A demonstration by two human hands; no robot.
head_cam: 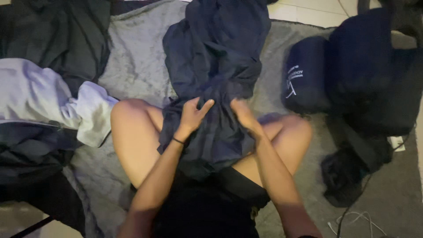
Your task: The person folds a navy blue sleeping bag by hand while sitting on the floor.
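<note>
I'm looking down at crossed bare legs on a grey blanket (136, 61), and a dark navy garment (216, 57) lies draped from my lap out across the blanket ahead. My left hand (192, 115) pinches a fold of the navy garment, thumb and fingers closed on the cloth just over the left knee. My right hand (243, 115) presses on the same garment just beside it, fingers bent into the fabric, though I cannot tell if it truly grips. A pale lilac garment (48, 99) sits bunched at the left, and a dark blue stuff sack (306, 72) rests to the right, against a black bag (374, 70)
</note>
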